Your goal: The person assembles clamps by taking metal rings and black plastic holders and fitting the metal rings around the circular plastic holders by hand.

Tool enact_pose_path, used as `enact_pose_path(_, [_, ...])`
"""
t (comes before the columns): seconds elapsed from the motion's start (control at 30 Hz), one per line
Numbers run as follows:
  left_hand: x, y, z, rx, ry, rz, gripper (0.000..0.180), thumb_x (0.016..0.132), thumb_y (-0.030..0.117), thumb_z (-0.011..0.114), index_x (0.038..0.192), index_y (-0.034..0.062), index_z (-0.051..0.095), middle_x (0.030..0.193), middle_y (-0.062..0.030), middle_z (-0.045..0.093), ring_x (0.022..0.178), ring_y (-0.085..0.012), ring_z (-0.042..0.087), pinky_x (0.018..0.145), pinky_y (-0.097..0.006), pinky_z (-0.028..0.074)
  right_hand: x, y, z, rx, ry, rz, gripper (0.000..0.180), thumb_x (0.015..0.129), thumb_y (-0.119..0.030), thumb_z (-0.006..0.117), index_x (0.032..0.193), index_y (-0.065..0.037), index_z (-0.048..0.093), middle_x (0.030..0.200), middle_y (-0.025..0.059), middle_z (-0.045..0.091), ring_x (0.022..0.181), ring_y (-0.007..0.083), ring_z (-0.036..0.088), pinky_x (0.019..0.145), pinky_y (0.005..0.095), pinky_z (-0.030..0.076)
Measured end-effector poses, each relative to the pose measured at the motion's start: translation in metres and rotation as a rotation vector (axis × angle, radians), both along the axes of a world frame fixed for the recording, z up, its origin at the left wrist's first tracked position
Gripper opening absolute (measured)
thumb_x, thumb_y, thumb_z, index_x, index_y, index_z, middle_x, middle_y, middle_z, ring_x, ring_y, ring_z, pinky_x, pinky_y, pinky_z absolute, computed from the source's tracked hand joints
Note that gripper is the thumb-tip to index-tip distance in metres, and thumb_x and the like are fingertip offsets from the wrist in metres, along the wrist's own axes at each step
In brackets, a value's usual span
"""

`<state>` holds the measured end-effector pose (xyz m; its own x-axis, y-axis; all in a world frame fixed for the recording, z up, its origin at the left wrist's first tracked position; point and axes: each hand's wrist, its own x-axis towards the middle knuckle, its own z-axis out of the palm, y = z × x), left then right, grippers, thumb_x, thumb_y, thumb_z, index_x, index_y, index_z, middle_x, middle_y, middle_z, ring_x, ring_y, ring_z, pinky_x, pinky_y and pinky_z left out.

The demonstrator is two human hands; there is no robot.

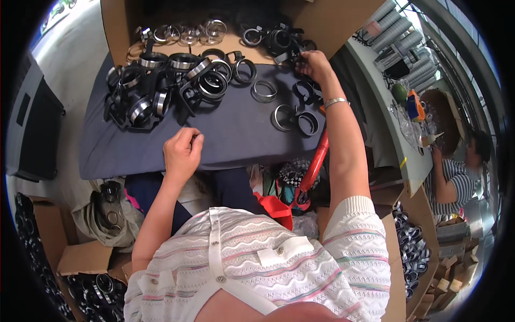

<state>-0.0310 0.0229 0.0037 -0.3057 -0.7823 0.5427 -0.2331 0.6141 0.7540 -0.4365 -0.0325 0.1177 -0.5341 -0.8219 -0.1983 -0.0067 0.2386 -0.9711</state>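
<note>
My left hand [182,153] rests at the front edge of the dark cloth-covered table, curled into a loose fist with nothing showing in it. My right hand [315,67] reaches to the far right, its fingers pinched on a black ring-shaped part [295,55] at the edge of a pile; the fingers partly hide it. That pile of black ring parts [278,38] lies in the open cardboard box. A metal ring [264,91] lies alone mid-table. Nearer me are joined black rings [307,123], and another black part [304,92] lies below my right wrist.
A large heap of black bracketed parts with metal rings [140,110] covers the table's left. Clear and silver rings [214,31] stand in the cardboard box [343,27]. A red bar [315,161] slants by the right edge. At right, a person [456,180] sits by a long table [378,88].
</note>
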Motion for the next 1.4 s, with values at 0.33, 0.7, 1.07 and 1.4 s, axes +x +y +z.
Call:
enact_pose_path(0.33, [-0.044, 0.078, -0.035, 0.545, -0.594, -1.521, 0.022, 0.090, 0.013, 0.052, 0.104, 0.0014, 0.063, 0.086, -0.0100, 0.067, 0.080, -0.0170, 0.062, 0.077, -0.029, 0.048, 0.011, 0.015, 0.011, -0.067, 0.836, -0.390, 0.028, 0.088, -0.018, 0.054, 0.081, 0.008, 0.059, 0.073, 0.0186, 0.062, 0.069, 0.0259, 0.064, 0.057, 0.0396, 0.051])
enact_pose_path(0.7, [-0.035, 0.056, 0.012, 0.805, -0.017, -0.926, 0.020, 0.086, 0.009, 0.054, 0.100, -0.0019, 0.062, 0.077, -0.0069, 0.064, 0.075, -0.0134, 0.061, 0.073, -0.026, 0.048, 0.030, 0.033, 0.025, -0.391, 0.121, -0.416, 0.014, 0.087, -0.012, 0.052, 0.088, 0.002, 0.052, 0.064, 0.0058, 0.049, 0.051, 0.0160, 0.051, 0.041, 0.0316, 0.048])
enact_pose_path(1.07, [-0.049, 0.019, 0.037, 0.200, 0.294, -0.408, 0.032, 0.090, 0.019, 0.057, 0.114, -0.0021, 0.055, 0.098, -0.0037, 0.062, 0.088, -0.0110, 0.057, 0.079, -0.023, 0.043, 0.212, 0.113, 0.014, -0.310, -0.269, 0.316, 0.013, 0.089, -0.015, 0.052, 0.088, -0.002, 0.049, 0.071, 0.0041, 0.052, 0.050, 0.0118, 0.054, 0.041, 0.0274, 0.049])
enact_pose_path(1.4, [-0.004, 0.014, 0.004, 0.226, 0.152, -0.194, 0.024, 0.081, 0.009, 0.062, 0.066, -0.0003, 0.045, 0.055, -0.0012, 0.042, 0.054, -0.0079, 0.035, 0.048, -0.025, 0.031, 0.212, 0.111, -0.027, -0.077, -0.005, 0.485, 0.049, 0.088, -0.017, 0.057, 0.124, 0.011, 0.040, 0.084, 0.0137, 0.060, 0.057, 0.0160, 0.060, 0.051, 0.0293, 0.053])
